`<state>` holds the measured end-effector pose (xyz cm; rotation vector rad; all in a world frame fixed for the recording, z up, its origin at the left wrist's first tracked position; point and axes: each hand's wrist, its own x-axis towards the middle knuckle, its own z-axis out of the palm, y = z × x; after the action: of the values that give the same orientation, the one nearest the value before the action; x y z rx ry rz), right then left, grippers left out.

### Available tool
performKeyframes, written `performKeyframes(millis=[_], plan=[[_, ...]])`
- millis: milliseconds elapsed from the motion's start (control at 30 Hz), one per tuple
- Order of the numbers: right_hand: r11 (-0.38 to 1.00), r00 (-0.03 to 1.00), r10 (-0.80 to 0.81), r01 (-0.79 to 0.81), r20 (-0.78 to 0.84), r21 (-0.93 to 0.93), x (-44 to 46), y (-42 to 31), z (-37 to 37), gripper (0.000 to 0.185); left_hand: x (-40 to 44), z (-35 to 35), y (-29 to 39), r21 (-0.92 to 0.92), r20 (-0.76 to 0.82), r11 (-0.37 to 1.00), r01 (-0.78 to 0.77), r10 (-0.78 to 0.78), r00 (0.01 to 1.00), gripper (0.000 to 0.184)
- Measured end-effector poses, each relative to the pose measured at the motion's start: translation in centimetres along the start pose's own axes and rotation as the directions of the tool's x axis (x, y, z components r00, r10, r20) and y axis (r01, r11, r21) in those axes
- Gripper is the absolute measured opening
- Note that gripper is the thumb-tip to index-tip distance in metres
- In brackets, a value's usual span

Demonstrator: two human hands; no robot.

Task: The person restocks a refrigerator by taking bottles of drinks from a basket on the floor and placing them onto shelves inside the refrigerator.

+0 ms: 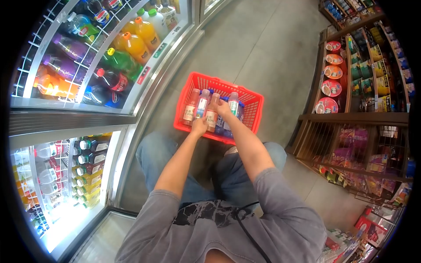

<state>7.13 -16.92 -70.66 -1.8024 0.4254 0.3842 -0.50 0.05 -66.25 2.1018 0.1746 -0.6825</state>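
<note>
Red basket (254,97) on floor btwn fridge (131,105) & snack shelves (346,116), knees just behind; drink bottles inside; my R fingers (222,105) grip pink-drink bottle (212,115) upright in it; L hand (200,126) at its lower side, grip unclear.

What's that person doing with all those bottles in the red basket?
A person sits or crouches low over the red basket, with both hands on a pink bottle. The right hand is near its top and the left hand is by its lower part. The bottle is in the basket, among other drinks. On the left is a fridge of colourful bottles, and snack shelves are on the right.
</note>
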Motion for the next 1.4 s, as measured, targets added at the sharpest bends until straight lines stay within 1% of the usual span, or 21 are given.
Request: performKeyframes(millis=[67, 200, 267, 333, 400, 500, 600, 667, 700, 733, 767, 800, 867, 933, 1000, 1067, 1133, 1200, 1233, 1267, 1400], plan=[[0.994, 0.986, 0.113, -0.113, 0.123, -0.006, -1.2, -2.8, -0.4, 0.052, -0.3, 0.4, -0.5, 0.010, -0.025, 1.000, -0.030, 0.030, 0.999, 0.048], [0.979, 0.973, 0.170, -0.185, 0.156, 0.085, 1.2, -1.1, 0.4, 0.047, 0.8, 1.1, -2.0, 0.028, -0.018, 0.998, -0.063, 0.063, 0.998, 0.052], [0.977, 0.976, 0.207, -0.202, 0.073, -0.071, 0.2, -2.3, 0.0, 0.045, 0.1, 0.5, -1.5, -0.029, 0.033, 0.999, -0.037, 0.038, 0.999, 0.055], [0.981, 0.975, 0.192, -0.190, 0.110, -0.022, -0.2, -3.0, -0.3, 0.044, 0.2, 0.3, -2.4, -0.078, 0.090, 0.997, -0.007, 0.014, 0.996, 0.058], [0.983, 0.974, 0.177, -0.181, 0.144, 0.019, -0.7, -2.9, -0.5, 0.043, 1.0, 1.2, -4.0, -0.170, 0.058, 0.982, -0.085, 0.096, 0.994, 0.060], [0.986, 0.988, 0.132, -0.139, 0.082, 0.088, -0.9, -2.1, -0.6, 0.041, 1.2, 1.6, -4.1, -0.147, -0.001, 0.984, -0.101, 0.102, 0.995, 0.058], [0.999, 1.000, 0.007, -0.007, 0.006, -0.046, -1.7, -3.2, -1.6, 0.038, -1.7, 0.0, 0.0, -0.168, -0.013, 0.983, -0.068, 0.067, 0.998, 0.052], [0.995, 0.992, -0.073, 0.080, 0.104, -0.065, -4.4, -7.9, -3.2, 0.039, -2.4, -1.0, 0.4, -0.093, -0.027, 0.980, -0.173, 0.172, 0.985, 0.053], [0.987, 0.982, -0.044, 0.015, 0.181, 0.163, -4.7, -9.0, -3.6, 0.042, -2.8, -1.4, 0.8, -0.015, -0.036, 0.964, -0.265, 0.265, 0.964, 0.055], [0.986, 0.984, -0.049, 0.020, 0.172, 0.164, -5.7, -10.9, -4.2, 0.042, -3.5, -1.7, 1.4, -0.015, -0.033, 0.961, -0.275, 0.274, 0.961, 0.055], [0.984, 0.987, -0.032, 0.004, 0.159, 0.175, -6.6, -13.0, -4.9, 0.039, -4.0, -2.0, 2.0, -0.392, -0.022, 0.875, -0.284, 0.300, 0.954, 0.056], [0.982, 0.989, -0.016, -0.012, 0.146, 0.190, -7.5, -14.9, -5.5, 0.035, -4.5, -2.5, 2.7, -0.709, -0.017, 0.662, -0.243, 0.329, 0.944, 0.058], [0.983, 0.991, -0.041, 0.017, 0.130, 0.180, -8.5, -16.6, -6.1, 0.038, -6.0, -4.2, 4.9, -0.684, 0.001, 0.686, -0.247, 0.339, 0.941, 0.055], [0.990, 0.997, -0.039, 0.030, 0.070, 0.138, -8.9, -17.7, -6.3, 0.042, -9.2, -6.4, 8.6, -0.607, 0.028, 0.780, -0.153, 0.214, 0.977, 0.053], [0.994, 0.993, -0.080, 0.072, 0.089, 0.086, -10.0, -19.2, -6.4, 0.044, -10.2, -7.0, 9.8, -0.614, 0.024, 0.773, -0.158, 0.218, 0.976, 0.051], [0.990, 0.983, -0.138, 0.135, 0.117, 0.037, -10.7, -21.4, -6.6, 0.047, -10.2, -7.8, 10.8, -0.661, -0.037, 0.707, -0.252, 0.305, 0.952, 0.063], [0.943, 0.957, -0.240, 0.190, 0.164, 0.272, -11.9, -22.5, -6.5, 0.044, -10.5, -8.8, 11.2, -0.571, -0.067, 0.766, -0.296, 0.316, 0.947, 0.060], [0.817, 0.948, -0.242, 0.085, 0.206, 0.570, -12.2, -21.0, -6.4, 0.047, -11.4, -9.7, 12.0, -0.550, -0.155, 0.761, -0.344, 0.312, 0.937, 0.058], [0.873, 0.961, -0.239, 0.151, 0.137, 0.464, -13.6, -22.1, -6.3, 0.048, -12.4, -10.3, 12.5, -0.373, -0.180, 0.867, -0.330, 0.281, 0.943, 0.058], [0.873, 0.962, -0.227, 0.132, 0.152, 0.470, -15.4, -24.1, -6.7, 0.048, -13.3, -10.8, 12.8, -0.291, -0.225, 0.880, -0.376, 0.319, 0.921, 0.061], [0.877, 0.928, -0.230, 0.067, 0.293, 0.476, -22.9, -36.2, -11.0, 0.053, -21.3, -16.4, 22.4, -0.553, -0.131, 0.791, -0.261, 0.227, 0.965, 0.062]])
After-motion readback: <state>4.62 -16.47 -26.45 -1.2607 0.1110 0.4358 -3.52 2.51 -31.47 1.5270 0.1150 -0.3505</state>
